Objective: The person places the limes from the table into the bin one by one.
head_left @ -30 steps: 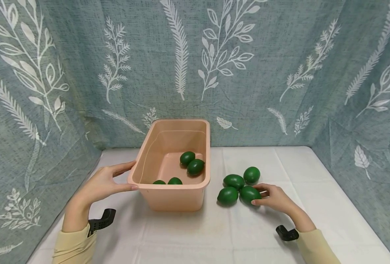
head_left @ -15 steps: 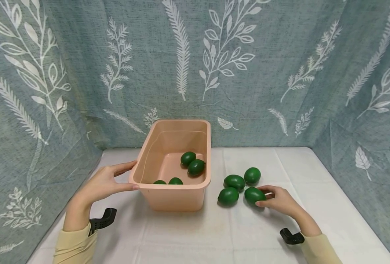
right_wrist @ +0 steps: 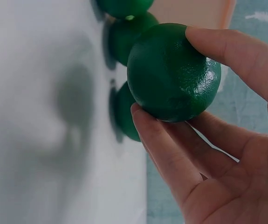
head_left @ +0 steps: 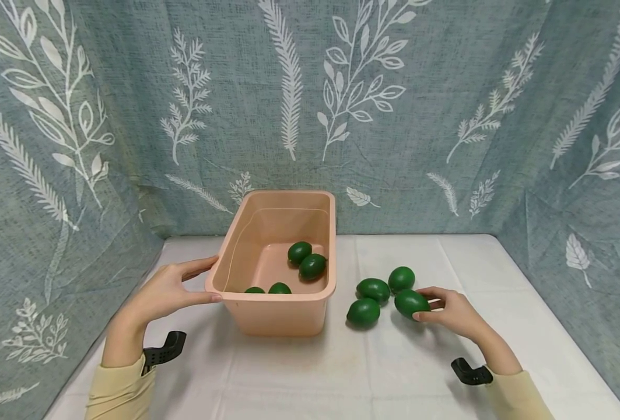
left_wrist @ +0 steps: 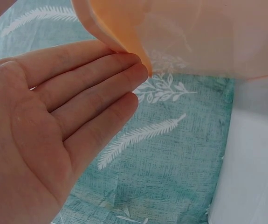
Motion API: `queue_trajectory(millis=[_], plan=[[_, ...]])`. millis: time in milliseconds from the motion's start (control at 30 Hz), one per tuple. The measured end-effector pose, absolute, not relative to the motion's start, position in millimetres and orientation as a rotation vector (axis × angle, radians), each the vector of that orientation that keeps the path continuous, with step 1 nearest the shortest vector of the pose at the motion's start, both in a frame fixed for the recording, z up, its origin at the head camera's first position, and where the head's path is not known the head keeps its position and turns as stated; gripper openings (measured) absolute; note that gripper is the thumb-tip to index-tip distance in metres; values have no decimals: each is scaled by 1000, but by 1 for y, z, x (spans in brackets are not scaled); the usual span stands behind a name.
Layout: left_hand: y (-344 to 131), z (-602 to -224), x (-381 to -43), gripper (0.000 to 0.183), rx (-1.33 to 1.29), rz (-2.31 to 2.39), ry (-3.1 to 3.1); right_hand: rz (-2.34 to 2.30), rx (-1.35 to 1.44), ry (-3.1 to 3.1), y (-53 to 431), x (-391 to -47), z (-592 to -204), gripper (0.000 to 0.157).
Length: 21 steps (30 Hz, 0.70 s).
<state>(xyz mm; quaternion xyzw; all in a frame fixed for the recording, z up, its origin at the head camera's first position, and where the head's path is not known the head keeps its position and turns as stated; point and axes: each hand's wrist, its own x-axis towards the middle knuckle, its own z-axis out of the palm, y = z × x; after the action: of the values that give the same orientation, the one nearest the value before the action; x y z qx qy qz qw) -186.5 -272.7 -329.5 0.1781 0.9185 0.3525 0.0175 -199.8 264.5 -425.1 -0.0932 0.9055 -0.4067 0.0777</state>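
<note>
"Where do we have the green fruit (head_left: 410, 304)?"

"Raised over the desk (head_left: 299, 373), pinched between thumb and fingertips in our right grip (head_left: 452, 314), just beside three loose fruits (head_left: 374, 290)."

"And our left grip (head_left: 164, 294)?"

"Spread wide with fingers nearly straight, tips touching the pink bin (head_left: 278, 315) at its left rim. Inside we see four fruits (head_left: 312, 266), two partly hidden by the near wall."

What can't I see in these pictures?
Head view: the bottoms of two green fruits, hidden by the pink tub's front wall.
Left wrist view: parts of the left hand and tub, cut off by the edges.
Right wrist view: part of the lowest loose fruit, behind the held fruit and right hand; the topmost fruit, cut off by the top edge.
</note>
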Motion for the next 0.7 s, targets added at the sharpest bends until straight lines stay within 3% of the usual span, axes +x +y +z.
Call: queue_trajectory(millis=[700], plan=[[-272,-330,-187,75,558,1103,2852,-1150,-505,2777,239,-233,-361,58]])
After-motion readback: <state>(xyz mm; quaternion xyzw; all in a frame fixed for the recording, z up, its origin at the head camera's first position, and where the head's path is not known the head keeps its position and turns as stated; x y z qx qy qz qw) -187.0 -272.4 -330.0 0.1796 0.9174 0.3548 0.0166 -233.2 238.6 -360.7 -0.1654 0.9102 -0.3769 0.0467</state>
